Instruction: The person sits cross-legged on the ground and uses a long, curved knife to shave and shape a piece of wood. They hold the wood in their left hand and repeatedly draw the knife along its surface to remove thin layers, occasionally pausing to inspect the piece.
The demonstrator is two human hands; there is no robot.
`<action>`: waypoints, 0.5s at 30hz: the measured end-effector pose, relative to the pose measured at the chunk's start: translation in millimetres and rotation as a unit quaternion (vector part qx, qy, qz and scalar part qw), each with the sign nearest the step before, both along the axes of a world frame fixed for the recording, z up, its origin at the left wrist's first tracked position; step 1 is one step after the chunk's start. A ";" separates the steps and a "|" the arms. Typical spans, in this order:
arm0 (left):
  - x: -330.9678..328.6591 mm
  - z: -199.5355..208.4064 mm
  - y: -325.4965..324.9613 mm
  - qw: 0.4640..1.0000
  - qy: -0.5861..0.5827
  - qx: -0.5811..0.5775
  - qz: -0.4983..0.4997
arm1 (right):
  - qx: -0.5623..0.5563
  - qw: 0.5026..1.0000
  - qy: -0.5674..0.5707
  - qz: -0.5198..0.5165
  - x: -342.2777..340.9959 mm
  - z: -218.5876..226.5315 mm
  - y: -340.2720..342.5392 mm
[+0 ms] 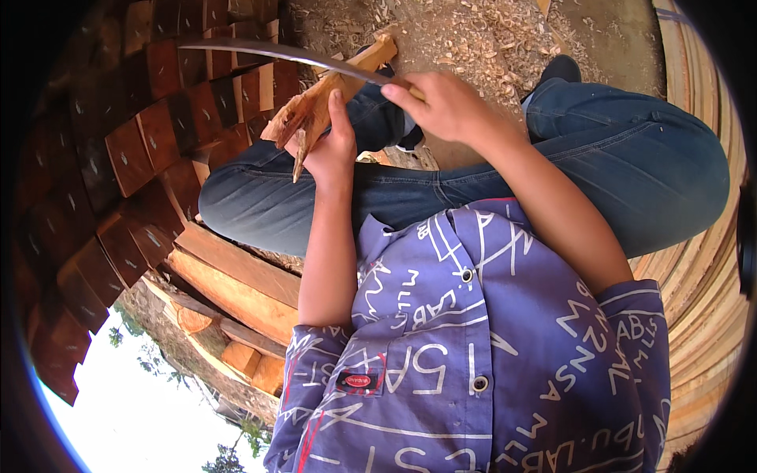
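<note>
My left hand (334, 151) is closed around the near end of a rough piece of split wood (317, 104), its thumb laid along the side. This wood slants up and away to the right, with a jagged, splintered near end. In my right hand (453, 106) is the handle of a machete with a long, slightly curved blade (264, 49). The blade points left and crosses over the wood; whether it touches cannot be made out. Fingers of both hands are partly hidden.
Stacked wood blocks (130, 154) rise on the left, with split logs (233, 272) below them. Wood shavings (481, 47) cover the ground ahead. Long thin wood strips (702, 260) are piled along the right. My bent legs in jeans (623, 150) frame the work.
</note>
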State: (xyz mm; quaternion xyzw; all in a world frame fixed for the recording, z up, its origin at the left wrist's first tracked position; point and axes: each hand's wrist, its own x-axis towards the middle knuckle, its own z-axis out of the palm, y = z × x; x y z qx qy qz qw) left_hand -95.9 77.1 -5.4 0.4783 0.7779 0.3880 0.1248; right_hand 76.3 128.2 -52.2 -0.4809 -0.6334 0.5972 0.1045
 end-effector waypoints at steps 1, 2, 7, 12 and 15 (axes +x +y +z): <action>1.8 0.6 4.3 1.000 -0.011 0.027 0.004 | -0.008 1.000 0.006 0.003 3.3 -5.1 7.2; -3.3 -3.7 4.9 0.999 0.027 0.020 -0.007 | -0.049 0.998 -0.022 -0.018 3.3 -31.2 5.9; -2.6 -2.8 1.9 0.999 0.031 -0.025 -0.031 | -0.136 0.989 -0.061 -0.012 6.4 -17.6 12.9; -1.7 -2.3 2.5 1.000 0.022 0.011 -0.005 | -0.037 0.999 0.003 -0.014 3.9 -14.6 6.2; -4.1 -4.1 8.0 0.995 0.090 0.007 -0.044 | -0.141 0.987 -0.073 -0.038 14.6 -40.0 17.8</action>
